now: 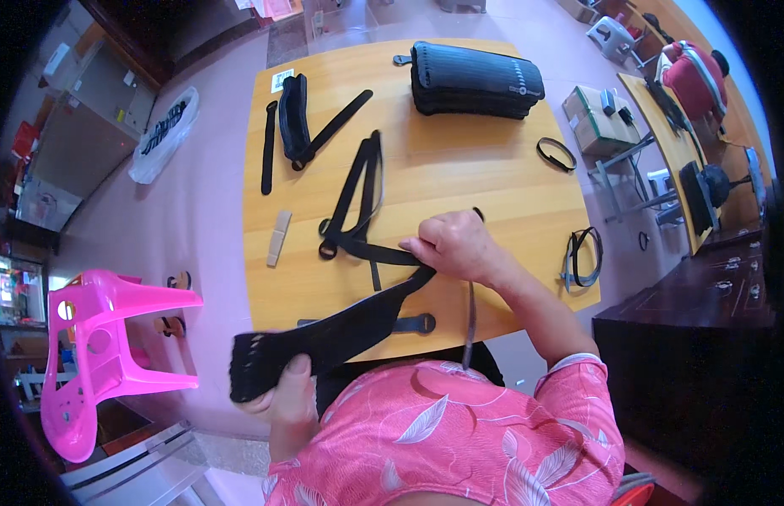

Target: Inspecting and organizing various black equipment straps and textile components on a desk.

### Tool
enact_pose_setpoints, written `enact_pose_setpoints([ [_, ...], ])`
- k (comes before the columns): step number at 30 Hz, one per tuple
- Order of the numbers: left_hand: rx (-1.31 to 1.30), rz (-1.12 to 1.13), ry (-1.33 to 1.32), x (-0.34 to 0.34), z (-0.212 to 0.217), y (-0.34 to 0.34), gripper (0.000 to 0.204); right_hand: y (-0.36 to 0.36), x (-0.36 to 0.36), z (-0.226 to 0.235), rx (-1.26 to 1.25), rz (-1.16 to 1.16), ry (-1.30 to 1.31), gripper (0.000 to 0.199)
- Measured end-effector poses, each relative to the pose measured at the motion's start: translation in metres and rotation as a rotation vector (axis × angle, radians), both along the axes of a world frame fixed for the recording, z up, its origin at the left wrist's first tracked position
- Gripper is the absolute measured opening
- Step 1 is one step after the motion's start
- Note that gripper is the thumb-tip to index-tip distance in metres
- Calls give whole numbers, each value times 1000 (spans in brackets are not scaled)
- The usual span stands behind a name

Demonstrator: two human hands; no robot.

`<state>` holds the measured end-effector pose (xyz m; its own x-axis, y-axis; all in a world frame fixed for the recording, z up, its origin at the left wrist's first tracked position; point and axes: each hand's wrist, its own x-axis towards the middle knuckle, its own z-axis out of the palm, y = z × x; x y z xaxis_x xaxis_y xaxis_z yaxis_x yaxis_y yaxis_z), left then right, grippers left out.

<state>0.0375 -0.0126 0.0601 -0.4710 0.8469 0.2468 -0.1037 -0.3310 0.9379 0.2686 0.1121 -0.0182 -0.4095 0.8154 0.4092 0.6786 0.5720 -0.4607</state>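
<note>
A wide black fabric band (350,333) is stretched at a slant above the near edge of the table. My left hand (292,396) grips its wide end, the thumb lying on top. Its narrow end runs up to my right hand (455,244), a closed fist around the strap; a thin tail hangs below that fist. Just left of the fist, black straps with round end loops (350,211) lie on the table, partly crossing. Under the band rests a dark strap with a rounded, holed end (416,324), partly hidden.
On the wooden table (459,177) are a stack of black bands (476,80), more straps (295,126), a beige strip (279,239) and coiled straps (582,257). A pink stool (114,337) stands left. Another person (697,80) sits at a far-right table.
</note>
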Motion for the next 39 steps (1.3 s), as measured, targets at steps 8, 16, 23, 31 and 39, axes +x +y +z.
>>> enact_pose_setpoints([
  [8,177,35,275,-25,6,-10,21,52,-10,19,-58,62,-56,38],
  [16,482,349,799,-99,-22,8,35,99,12,5,18,-222,-248,40],
  [23,-156,-75,-572,-37,-18,52,28,81,29,39,150,-256,-64,23],
  [31,-175,-343,-828,6,-20,70,22,-28,2,66,-945,85,841,46],
  [39,-331,-356,2,-28,-51,24,35,101,138,109,-324,-316,964,25],
])
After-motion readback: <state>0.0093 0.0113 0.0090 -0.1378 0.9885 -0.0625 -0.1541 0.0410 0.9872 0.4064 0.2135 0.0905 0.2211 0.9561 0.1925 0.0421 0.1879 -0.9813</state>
